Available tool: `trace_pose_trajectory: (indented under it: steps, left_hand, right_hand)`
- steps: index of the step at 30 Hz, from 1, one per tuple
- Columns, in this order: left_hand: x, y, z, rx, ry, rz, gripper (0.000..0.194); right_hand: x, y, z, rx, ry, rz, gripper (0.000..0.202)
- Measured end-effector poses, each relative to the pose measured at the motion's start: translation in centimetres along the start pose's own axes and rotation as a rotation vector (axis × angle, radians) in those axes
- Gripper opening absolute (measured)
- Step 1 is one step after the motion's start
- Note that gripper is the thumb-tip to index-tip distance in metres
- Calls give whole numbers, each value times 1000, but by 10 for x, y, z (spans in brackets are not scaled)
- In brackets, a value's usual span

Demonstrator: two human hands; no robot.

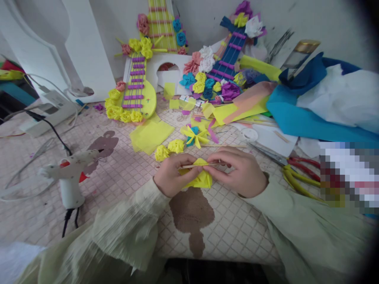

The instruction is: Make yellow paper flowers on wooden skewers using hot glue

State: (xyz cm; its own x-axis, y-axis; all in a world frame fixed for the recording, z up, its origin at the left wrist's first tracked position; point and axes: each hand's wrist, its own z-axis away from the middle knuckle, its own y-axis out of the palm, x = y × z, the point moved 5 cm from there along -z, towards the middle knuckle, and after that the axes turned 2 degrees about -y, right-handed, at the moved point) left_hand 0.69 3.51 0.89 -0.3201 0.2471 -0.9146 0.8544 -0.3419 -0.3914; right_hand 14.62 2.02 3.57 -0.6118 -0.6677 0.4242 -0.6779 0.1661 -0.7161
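Both my hands meet at the front middle of the table around a piece of yellow crepe paper [203, 180] and a thin wooden stick [189, 166]. My left hand [175, 173] pinches the paper and stick from the left. From the right, my right hand [238, 169] pinches the same paper, with the stick running across between the fingers. A corner of the paper stands up above the stick, and the rest hangs below. Just beyond my left hand lie two crumpled yellow paper roses [169, 150]. A yellow star-shaped paper piece [197, 136] lies behind the paper.
A white glue gun [69, 177] stands on the left with its cord. Scissors [284, 159] lie right of my right hand. Flower-trimmed yellow [149, 96] and blue [226, 63] toy guitars lean at the back. Yellow paper squares [152, 136] and blue crepe paper [310, 114] lie about.
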Motion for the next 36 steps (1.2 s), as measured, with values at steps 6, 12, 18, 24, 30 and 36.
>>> trace_pose_trajectory:
  steps: [6,12,18,24,30,36]
  left_hand:
    - [-2,-1,1,-2,-1,-74,14]
    - [-2,-2,1,-17,1,-115,13]
    - [3,-1,1,-31,-29,-60,15]
    - [2,0,1,-13,-56,-27,13]
    - [1,1,1,19,-48,0,18]
    - [0,-3,2,-54,14,-63,12]
  right_hand:
    - [-5,1,1,55,36,-56,17]
    - [-5,0,0,36,-6,-11,17]
    - [-5,0,0,26,50,-20,16]
    - [-3,1,2,16,8,6,14]
    - [-3,1,2,11,8,0,14]
    - [-4,3,1,39,17,-25,15]
